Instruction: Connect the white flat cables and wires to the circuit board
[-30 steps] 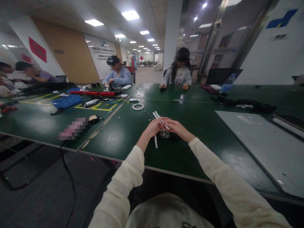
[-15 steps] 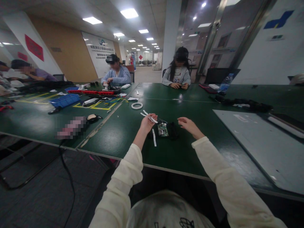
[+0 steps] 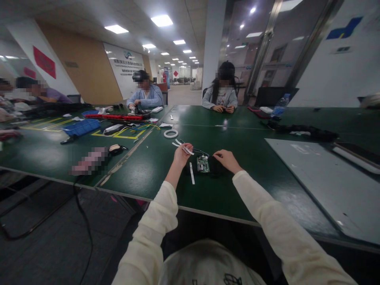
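Note:
My left hand (image 3: 181, 155) is closed on thin white strips (image 3: 188, 150), whose ends stick out past the fingers. Just right of it, a green circuit board (image 3: 203, 164) lies on something black, with dark cables running behind it. Another white strip (image 3: 192, 173) lies left of the board, below my left hand. At the board's right upper side, my right hand (image 3: 228, 160) has its fingertips pinched together over the black material. Whatever those fingertips hold, if anything, is too small to make out.
Beyond my left hand lies a white tape roll (image 3: 171, 134). A blue tray (image 3: 81, 127), cables and a red strip are to the left. A large grey panel (image 3: 311, 186) covers the table's right side. Two people sit across, near a water bottle (image 3: 280, 106).
My right hand has moved left to the edge of the board, and its fingers have closed to a pinch. My left hand still holds the white strips, slightly shifted left.

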Motion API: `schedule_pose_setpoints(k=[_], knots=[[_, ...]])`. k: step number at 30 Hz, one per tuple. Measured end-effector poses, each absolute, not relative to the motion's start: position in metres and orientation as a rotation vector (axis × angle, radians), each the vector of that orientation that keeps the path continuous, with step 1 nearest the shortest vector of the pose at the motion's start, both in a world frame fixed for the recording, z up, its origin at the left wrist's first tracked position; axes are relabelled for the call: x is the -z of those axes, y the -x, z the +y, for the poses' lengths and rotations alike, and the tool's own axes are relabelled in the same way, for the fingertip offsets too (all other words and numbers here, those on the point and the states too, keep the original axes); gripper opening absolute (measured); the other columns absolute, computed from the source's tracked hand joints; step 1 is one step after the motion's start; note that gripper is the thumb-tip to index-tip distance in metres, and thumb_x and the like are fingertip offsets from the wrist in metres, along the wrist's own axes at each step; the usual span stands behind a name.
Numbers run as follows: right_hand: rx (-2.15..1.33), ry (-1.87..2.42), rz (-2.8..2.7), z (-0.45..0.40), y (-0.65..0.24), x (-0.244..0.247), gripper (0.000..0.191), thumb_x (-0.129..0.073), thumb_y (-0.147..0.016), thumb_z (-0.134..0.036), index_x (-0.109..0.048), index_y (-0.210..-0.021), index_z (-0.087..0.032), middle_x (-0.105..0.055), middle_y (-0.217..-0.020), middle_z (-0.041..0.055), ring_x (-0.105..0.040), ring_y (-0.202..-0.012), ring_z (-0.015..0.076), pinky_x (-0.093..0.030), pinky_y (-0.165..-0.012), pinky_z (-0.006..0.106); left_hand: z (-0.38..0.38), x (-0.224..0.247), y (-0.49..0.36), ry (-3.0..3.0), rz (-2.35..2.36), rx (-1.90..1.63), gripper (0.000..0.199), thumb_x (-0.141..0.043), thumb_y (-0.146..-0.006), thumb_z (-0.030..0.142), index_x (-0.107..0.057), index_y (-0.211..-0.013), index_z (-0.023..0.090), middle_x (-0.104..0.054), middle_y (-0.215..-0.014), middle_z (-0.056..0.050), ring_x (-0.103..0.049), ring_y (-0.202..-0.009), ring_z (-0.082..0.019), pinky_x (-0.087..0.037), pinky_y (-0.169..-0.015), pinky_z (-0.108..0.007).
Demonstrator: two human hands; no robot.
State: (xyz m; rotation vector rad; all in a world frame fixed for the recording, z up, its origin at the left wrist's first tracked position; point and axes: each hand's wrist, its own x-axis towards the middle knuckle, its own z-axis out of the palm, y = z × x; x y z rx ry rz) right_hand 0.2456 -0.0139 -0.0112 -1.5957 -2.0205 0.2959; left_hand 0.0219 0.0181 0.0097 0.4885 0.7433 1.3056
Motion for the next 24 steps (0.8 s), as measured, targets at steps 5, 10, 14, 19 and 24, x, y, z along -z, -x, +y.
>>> schedule_pose_setpoints(k=[5, 10, 14, 19, 24], knots=[[-0.486, 1.574, -1.929, -0.018, -0.253, 0.005, 0.022, -0.051, -0.079, -0.032, -0.067, -0.086, -0.02, -0.065, -0.076, 0.0009, -0.058, -0.058, 0.0123, -0.047, -0.066, 0.027, 0.019, -0.013, -0.015, -0.475, 0.745, -1.406, 0.015, -0.044, -0.078, 0.016, -0.057, -0.072, 0.012, -0.058, -0.061, -0.001, -0.057, -0.056, -0.008, -0.045, -0.057, -0.018], [-0.485, 1.607, -1.722, -0.019, -0.258, -0.002, 0.021, -0.052, -0.078, -0.032, -0.067, -0.085, -0.018, -0.063, -0.062, -0.0004, -0.059, -0.057, 0.0125, -0.047, -0.059, 0.024, 0.02, -0.009, -0.008, -0.354, 0.78, -1.474, 0.014, -0.043, -0.077, 0.014, -0.056, -0.072, 0.013, -0.056, -0.056, 0.0, -0.053, -0.049, -0.006, -0.042, -0.05, -0.015], [-0.453, 1.659, -1.608, -0.022, -0.263, -0.004, 0.022, -0.051, -0.078, -0.032, -0.067, -0.085, -0.018, -0.062, -0.061, 0.0, -0.059, -0.057, 0.0126, -0.048, -0.06, 0.024, 0.024, -0.002, -0.007, -0.301, 0.808, -1.483, 0.012, -0.043, -0.076, 0.012, -0.054, -0.07, 0.013, -0.056, -0.057, 0.0, -0.053, -0.048, -0.006, -0.041, -0.048, -0.014], [-0.393, 1.676, -1.523, -0.027, -0.262, -0.006, 0.021, -0.052, -0.078, -0.031, -0.067, -0.084, -0.017, -0.063, -0.063, 0.0013, -0.06, -0.058, 0.0132, -0.048, -0.063, 0.025, 0.028, 0.004, -0.007, -0.302, 0.814, -1.458, 0.014, -0.043, -0.076, 0.009, -0.053, -0.067, 0.013, -0.054, -0.054, 0.0, -0.053, -0.047, -0.006, -0.041, -0.047, -0.014], [-0.405, 1.653, -1.539, -0.031, -0.258, -0.006, 0.019, -0.051, -0.079, -0.027, -0.066, -0.082, -0.016, -0.064, -0.064, 0.0024, -0.061, -0.058, 0.0134, -0.049, -0.061, 0.025, 0.029, 0.006, -0.009, -0.321, 0.799, -1.431, 0.013, -0.044, -0.075, 0.008, -0.054, -0.067, 0.012, -0.054, -0.054, 0.0, -0.053, -0.048, -0.006, -0.041, -0.047, -0.015]])
